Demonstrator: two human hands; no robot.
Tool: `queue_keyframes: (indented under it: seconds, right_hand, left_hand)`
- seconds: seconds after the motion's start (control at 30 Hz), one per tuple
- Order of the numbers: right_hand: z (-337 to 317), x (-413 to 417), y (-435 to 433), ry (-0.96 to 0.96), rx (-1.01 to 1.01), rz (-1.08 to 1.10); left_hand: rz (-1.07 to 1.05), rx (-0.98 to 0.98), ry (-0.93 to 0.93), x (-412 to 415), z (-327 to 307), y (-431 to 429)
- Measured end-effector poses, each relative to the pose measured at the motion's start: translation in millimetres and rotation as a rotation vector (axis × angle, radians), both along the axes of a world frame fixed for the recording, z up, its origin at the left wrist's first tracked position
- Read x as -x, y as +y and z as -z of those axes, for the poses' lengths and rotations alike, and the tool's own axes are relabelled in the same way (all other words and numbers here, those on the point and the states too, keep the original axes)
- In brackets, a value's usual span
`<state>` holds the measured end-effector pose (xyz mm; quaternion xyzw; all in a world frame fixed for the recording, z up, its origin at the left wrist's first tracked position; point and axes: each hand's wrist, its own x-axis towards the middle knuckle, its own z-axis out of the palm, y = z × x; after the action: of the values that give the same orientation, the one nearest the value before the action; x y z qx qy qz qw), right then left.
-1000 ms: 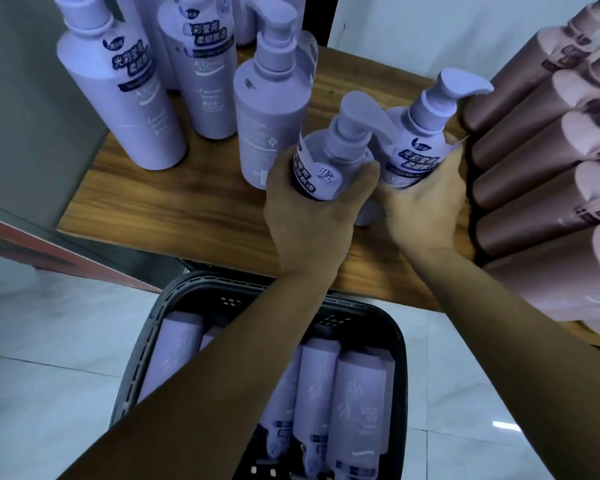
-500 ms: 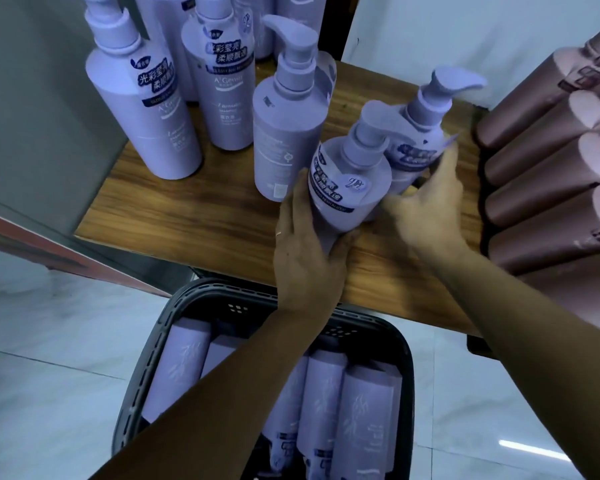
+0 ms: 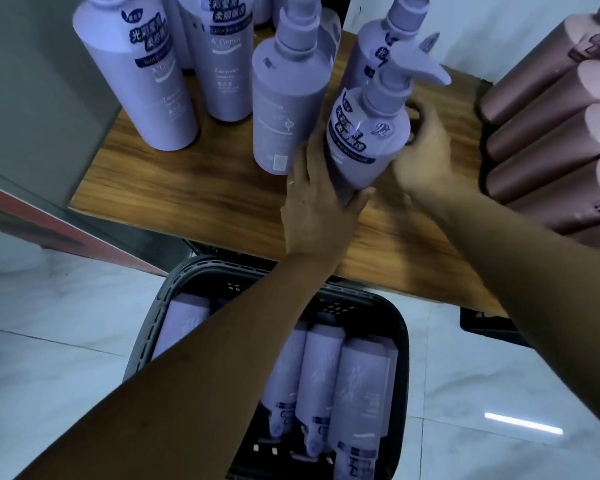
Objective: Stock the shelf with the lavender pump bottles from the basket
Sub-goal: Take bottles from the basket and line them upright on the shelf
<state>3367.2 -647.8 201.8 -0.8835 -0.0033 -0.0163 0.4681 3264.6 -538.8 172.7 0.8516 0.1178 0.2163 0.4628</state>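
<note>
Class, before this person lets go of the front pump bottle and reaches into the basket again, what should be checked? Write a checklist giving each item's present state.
1. The left hand holds the front bottle near its base: ok.
2. The front bottle's base sits flat on the shelf: cannot tell; the left hand hides it.
3. The right hand has a hold on something: cannot tell; it is blurred beside the bottle.
4. There is bare shelf at the front for more bottles: ok.
5. The basket has lavender bottles to fetch: ok; several lie in it.
</note>
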Motion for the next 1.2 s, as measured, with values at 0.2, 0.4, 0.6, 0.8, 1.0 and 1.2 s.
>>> queue_keyframes:
  seconds: [0.2,0.4,0.6,0.8,1.0,1.2]
  right_hand:
    - [29,123,-15,0.063,-0.339,0.146]
    - [81,248,-61,0.183,0.241,0.130]
    - [120,318,-102,-0.020,0.835,-0.677]
    - [146,323,-111,-0.118,1.138,-1.223]
    - [162,321,-122,-0.329,1.091,-1.257]
    - [147,303,-112,-0.362,0.717,-1.027]
  left_hand:
    - [0.040,0.098,-0.070,53,20,4]
    - [0.259,0.113,0.274,157,85,6]
    - [0.730,-0.027,0.701,212,147,-12]
    - [0.836,-0.239,0.774,217,159,-17]
    - [0.886,-0.432,0.704,224,166,-16]
    - [0.829,-0.506,0.482,242,190,-20]
